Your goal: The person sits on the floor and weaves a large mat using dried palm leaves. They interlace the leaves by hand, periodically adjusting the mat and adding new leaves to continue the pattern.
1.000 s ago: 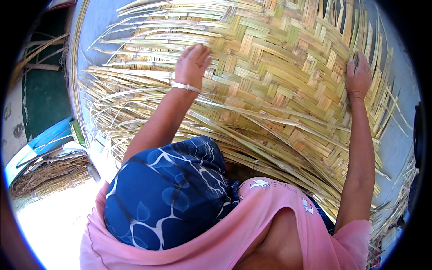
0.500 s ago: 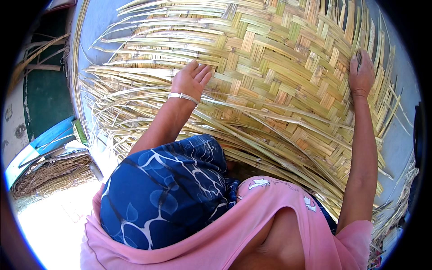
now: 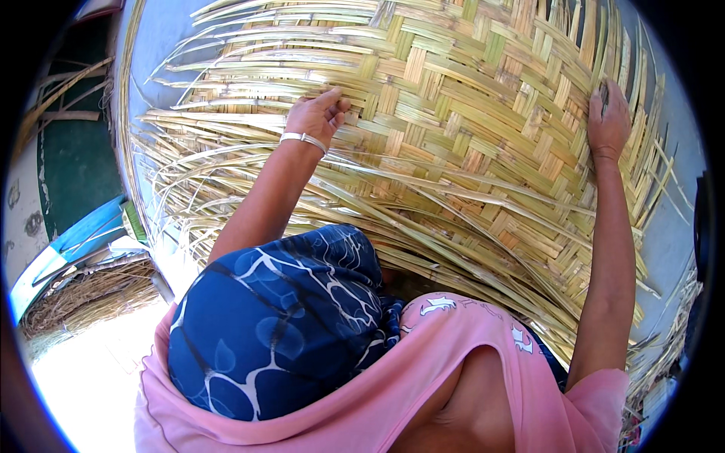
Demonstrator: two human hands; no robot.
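Note:
A large woven mat of flat yellow-green split-cane strips (image 3: 453,98) spreads in front of me, with long loose strip ends at its left. Over the strips at the left of the weave is my left hand (image 3: 313,117), a pale bracelet on its wrist. Its fingers are curled in; whether a strip lies in them I cannot make out. My right hand (image 3: 610,121) lies on the mat near its right side, fingers stretched forward and thumb apart. Several loose strips (image 3: 453,192) run slantwise across the nearer part of the weave.
Blue-grey floor (image 3: 170,57) shows beyond the strip ends. At the left lie a bundle of thin brown stalks (image 3: 91,298) and a blue-and-white curved object (image 3: 64,253). My knee in dark blue patterned cloth (image 3: 279,325) is close to the mat's near edge.
My left hand has turned from palm up with fingers spread to fingers curled in, shifting slightly left. My right hand stays almost in place.

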